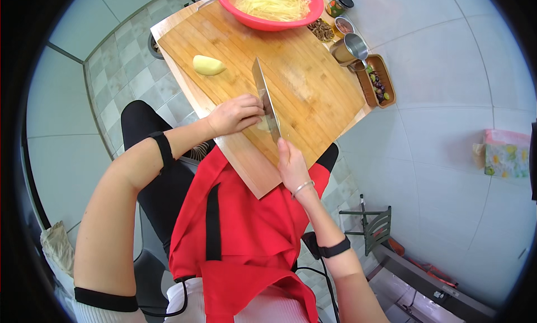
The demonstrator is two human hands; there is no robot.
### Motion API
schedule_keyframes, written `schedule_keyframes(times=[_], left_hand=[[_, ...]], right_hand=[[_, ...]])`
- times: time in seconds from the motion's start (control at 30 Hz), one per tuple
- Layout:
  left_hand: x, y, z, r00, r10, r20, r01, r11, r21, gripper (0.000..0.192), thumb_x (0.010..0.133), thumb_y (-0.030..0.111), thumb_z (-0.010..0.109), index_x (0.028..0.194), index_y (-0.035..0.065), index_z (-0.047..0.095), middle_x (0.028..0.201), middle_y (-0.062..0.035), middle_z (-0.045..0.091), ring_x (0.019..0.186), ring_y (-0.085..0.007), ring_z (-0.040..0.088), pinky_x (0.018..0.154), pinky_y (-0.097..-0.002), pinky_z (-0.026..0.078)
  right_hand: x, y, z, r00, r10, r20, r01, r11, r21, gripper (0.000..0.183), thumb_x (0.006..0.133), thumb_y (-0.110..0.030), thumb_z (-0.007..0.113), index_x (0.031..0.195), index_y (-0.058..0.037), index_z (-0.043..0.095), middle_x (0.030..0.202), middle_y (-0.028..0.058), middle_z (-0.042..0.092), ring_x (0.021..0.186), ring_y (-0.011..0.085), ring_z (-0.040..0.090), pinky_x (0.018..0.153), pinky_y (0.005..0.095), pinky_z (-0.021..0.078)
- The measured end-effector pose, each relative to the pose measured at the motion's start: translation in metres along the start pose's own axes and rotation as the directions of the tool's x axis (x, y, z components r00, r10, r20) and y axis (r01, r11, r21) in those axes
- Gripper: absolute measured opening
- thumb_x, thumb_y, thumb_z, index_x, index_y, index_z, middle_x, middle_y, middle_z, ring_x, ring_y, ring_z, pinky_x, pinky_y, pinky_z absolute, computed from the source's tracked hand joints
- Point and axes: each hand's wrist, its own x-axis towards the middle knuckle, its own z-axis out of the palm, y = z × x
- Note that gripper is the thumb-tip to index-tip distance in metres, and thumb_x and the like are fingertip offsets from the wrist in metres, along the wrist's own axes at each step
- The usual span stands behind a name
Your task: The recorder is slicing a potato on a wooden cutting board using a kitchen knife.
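Note:
My right hand [292, 163] grips the handle of a kitchen cleaver [266, 97], its blade upright on edge and pointing away from me. Curled against the blade's left face are the fingers of my left hand [238, 114]. They press a pale peeled potato piece [264, 124] on the wooden cutting board [310, 88]; fingers and blade hide much of it. Farther up the board, to the left, lies a larger peeled potato piece [208, 65], apart from both hands.
A red plastic basin [270, 25] of pale yellow shreds stands at the board's far end. Along the right edge are a dark-lidded jar [340, 5], a small tub [344, 26], a metal cup [349, 50] and a brown tray [369, 86] with grapes. A wall [436, 79] rises beyond.

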Motion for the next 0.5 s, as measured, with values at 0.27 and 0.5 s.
schedule_keyframes(times=[0.27,0.5], left_hand=[[-0.002,-0.002,0.003,0.999,0.041,-0.018,-0.040,0.998,0.049,0.015,0.081,0.011,0.067,0.094,0.0038,0.063,0.093,-0.0080,0.059,0.094,-0.0266,0.057,0.081,-0.0349,0.049],[-0.007,-0.001,0.005,0.997,0.061,-0.057,-0.055,0.994,0.096,0.014,0.083,0.011,0.066,0.094,0.0043,0.063,0.094,-0.0068,0.059,0.094,-0.0258,0.057,0.080,-0.0335,0.049]], right_hand=[[0.005,-0.005,-0.019,0.974,0.206,0.098,-0.220,0.963,0.155,0.046,0.100,-0.048,0.037,0.096,-0.0064,0.054,0.052,0.0008,0.042,0.038,0.0082,0.037,0.035,0.0250,0.0309],[-0.026,-0.026,-0.035,0.935,0.297,0.195,-0.323,0.939,0.119,0.046,0.100,-0.049,0.037,0.094,-0.0054,0.051,0.055,0.0014,0.044,0.041,0.0072,0.038,0.037,0.0240,0.0332]])
